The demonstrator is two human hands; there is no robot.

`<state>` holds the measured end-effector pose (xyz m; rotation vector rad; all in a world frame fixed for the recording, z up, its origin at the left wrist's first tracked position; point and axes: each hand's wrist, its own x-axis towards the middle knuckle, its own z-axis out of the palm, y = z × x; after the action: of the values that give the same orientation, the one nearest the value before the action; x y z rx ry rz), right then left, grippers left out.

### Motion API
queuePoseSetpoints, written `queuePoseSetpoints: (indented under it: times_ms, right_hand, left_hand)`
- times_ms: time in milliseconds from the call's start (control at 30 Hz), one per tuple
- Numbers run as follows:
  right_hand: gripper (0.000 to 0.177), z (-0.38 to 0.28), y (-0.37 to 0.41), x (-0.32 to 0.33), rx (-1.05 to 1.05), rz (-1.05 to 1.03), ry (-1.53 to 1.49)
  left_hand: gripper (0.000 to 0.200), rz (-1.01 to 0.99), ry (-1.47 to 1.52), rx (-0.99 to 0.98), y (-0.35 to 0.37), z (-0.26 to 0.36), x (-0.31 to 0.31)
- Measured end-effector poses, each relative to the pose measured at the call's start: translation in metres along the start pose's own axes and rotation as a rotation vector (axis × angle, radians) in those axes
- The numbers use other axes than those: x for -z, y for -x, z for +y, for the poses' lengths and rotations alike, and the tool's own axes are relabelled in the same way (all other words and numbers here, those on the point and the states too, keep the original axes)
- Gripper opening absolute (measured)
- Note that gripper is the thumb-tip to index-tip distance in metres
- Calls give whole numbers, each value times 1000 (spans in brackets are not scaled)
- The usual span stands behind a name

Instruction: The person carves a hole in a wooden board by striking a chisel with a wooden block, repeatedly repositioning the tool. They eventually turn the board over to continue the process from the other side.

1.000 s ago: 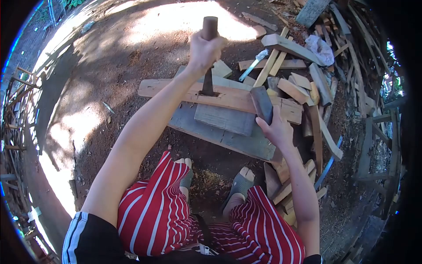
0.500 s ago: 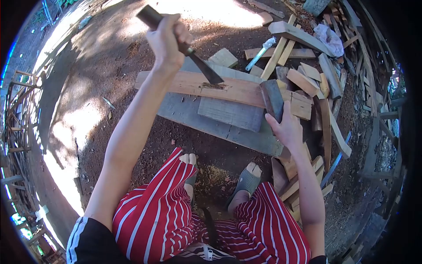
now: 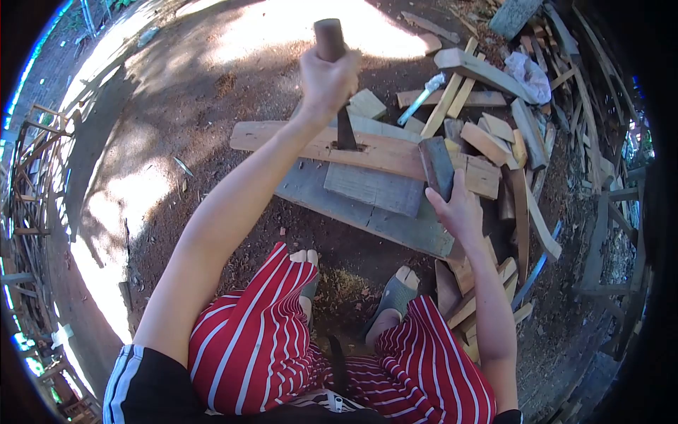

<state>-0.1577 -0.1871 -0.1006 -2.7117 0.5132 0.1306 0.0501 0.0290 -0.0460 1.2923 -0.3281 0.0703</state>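
Observation:
My left hand point(image 3: 329, 79) is wrapped round the dark handle of a chisel point(image 3: 345, 131), which stands nearly upright. The blade's tip is at a rough cut recess in a long pale wooden beam point(image 3: 282, 136). Toward the beam's right end, my right hand point(image 3: 459, 210) grips the lower end of a dark block-shaped mallet head point(image 3: 438, 166), which leans against the beam; whether it has a handle I cannot tell. Beneath the beam lie a short grey board point(image 3: 374, 188) and a wider grey plank point(image 3: 353, 219).
Wood offcuts point(image 3: 486, 141) are heaped at the right, with a blue-handled tool point(image 3: 421, 99) and a plastic bag point(image 3: 530, 78) behind. More cut pieces point(image 3: 487, 304) lie by my right leg. My sandalled feet point(image 3: 397, 293) rest on the dirt below the plank.
My left hand has moved right, and the chisel has turned from slanted to nearly upright, its tip now at the recess. The view has shifted slightly; my right hand keeps its grip.

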Motion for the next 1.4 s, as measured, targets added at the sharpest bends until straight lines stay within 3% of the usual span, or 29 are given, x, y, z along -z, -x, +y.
queuePoseSetpoints:
  times_ms: [133,200,233,300,367,467,533,600,633,700,733,800,833,900,933,967,1033,1100,1167,1233,1300,1333,1367,1400]
  right_hand:
    - [61,-8,2,9,14,48,11]
    - [65,-14,1,24,-52,-146,-194]
    - [65,-13,-4,32,-36,-129,-186]
    - [66,-24,-12,51,238,115,-569]
    - [63,-74,5,110,330,292,-846]
    - [62,-133,27,187,565,489,-805]
    - [62,-151,22,191,616,546,-785]
    - [58,-152,-1,160,632,443,-161]
    - [56,-154,-8,138,504,299,109]
    - [58,-164,-11,160,547,250,214]
    - [58,-169,-7,174,548,248,220]
    - [59,-182,5,193,578,217,-341]
    - [59,-183,8,188,574,207,-340]
    - [55,-186,14,181,732,586,-560]
    - [55,-174,6,166,574,455,-159]
    - [55,-171,4,171,578,463,-161]
    - [57,-164,0,179,378,56,21]
    - [59,-169,8,203,415,135,78]
    - [59,-168,5,211,769,404,-549]
    - [64,-168,4,183,722,545,-660]
    - [71,-165,-7,150,476,96,-96]
    - [62,-162,-8,169,367,-61,-55]
    - [62,-153,-12,163,356,-57,-60]
    - [62,-141,-17,152,443,77,-254]
  left_hand:
    - [19,-60,-197,-23,8,-5,-18]
    - [21,-12,-289,-119,15,-5,-29]
    - [21,-3,-282,-140,12,-6,-27]
    - [21,-7,-231,-56,9,-5,-21]
    - [20,-29,-256,-35,19,1,-20]
    - [18,-62,-261,-168,33,6,-28]
    - [18,-58,-263,-185,34,6,-27]
    - [16,-33,-276,-238,36,4,-29]
    - [16,-36,-262,-245,35,7,-31]
    - [14,-78,-15,-230,28,5,-30]
    - [12,-70,-130,-170,23,-6,-23]
    - [11,-74,-235,-181,32,-1,-22]
    - [10,-89,-339,-206,36,3,-24]
    - [11,-77,-295,-241,41,10,-31]
    - [12,-85,-137,-244,42,15,-35]
    - [12,-91,18,-249,40,16,-36]
    - [13,-99,-149,-200,27,6,-28]
    - [13,-79,-316,-123,30,1,-22]
    - [14,-96,-333,-129,35,9,-23]
    - [13,-109,-335,-145,37,8,-28]
    - [13,-134,-110,-296,34,8,-34]
    - [13,-121,-42,-266,30,6,-37]
    - [13,-133,-41,-263,25,2,-36]
    - [14,-117,-192,-188,21,-2,-29]
